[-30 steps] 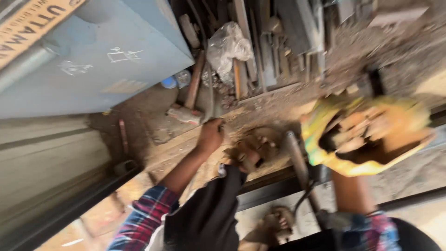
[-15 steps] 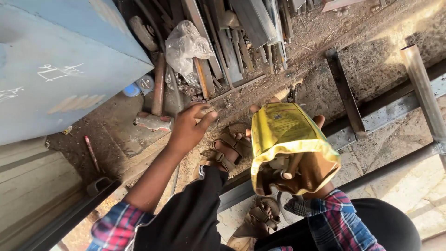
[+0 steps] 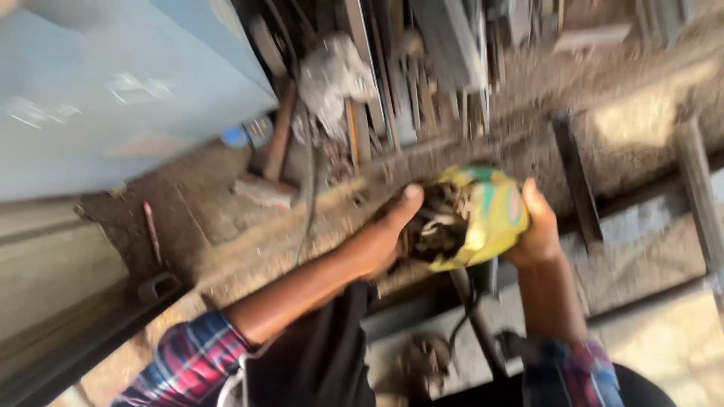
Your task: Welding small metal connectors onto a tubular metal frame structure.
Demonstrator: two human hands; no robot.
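My right hand (image 3: 537, 226) grips the right side of a crumpled yellow plastic bag (image 3: 486, 215) with green and red print, held up over the dirt floor. My left hand (image 3: 388, 230) holds the bag's open mouth on the left, thumb up along its edge. Small dark metal parts (image 3: 431, 230) show inside the opening. The whole view is motion-blurred. Both forearms come up from plaid sleeves at the bottom.
A blue metal cabinet (image 3: 128, 90) fills the upper left. A hammer (image 3: 268, 169) lies on the floor beside it, with a crumpled white bag (image 3: 332, 75) and stacked metal bars (image 3: 445, 53) behind. Steel frame bars (image 3: 577, 181) cross the right. A sandalled foot (image 3: 422, 362) shows below.
My left hand has moved from the floor near the hammer onto the bag's mouth. The bag has tipped so its opening faces left, and the view has shifted.
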